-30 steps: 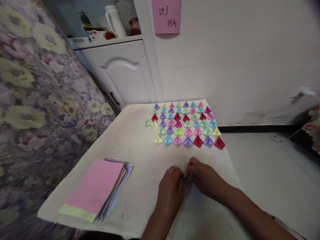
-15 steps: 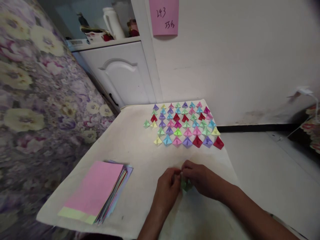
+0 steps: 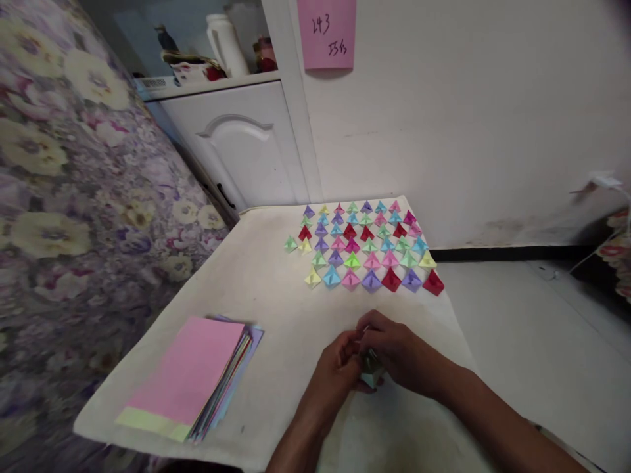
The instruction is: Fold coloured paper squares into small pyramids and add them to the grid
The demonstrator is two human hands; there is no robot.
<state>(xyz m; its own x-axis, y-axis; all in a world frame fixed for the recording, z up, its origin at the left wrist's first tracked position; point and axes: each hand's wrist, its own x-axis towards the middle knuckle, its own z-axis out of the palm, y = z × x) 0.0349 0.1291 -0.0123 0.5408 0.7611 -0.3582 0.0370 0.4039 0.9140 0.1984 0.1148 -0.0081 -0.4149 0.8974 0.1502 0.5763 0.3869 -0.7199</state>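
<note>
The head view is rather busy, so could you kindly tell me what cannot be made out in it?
All in the head view:
- Folded green paper: full shape, hidden by the left hand and right hand.
- Paper stack: lower sheets' faces, mostly covered by the pink top sheet.
- Pink wall note: top, cut off by the upper edge.
- White jug: inside, hidden by its wall.

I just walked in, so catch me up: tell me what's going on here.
The person's left hand and right hand hold a small green folded paper between them, near the front of the table. Rows of multicoloured folded pieces sit toward the back; a stack of coloured sheets, pink uppermost, lies at left.
</note>
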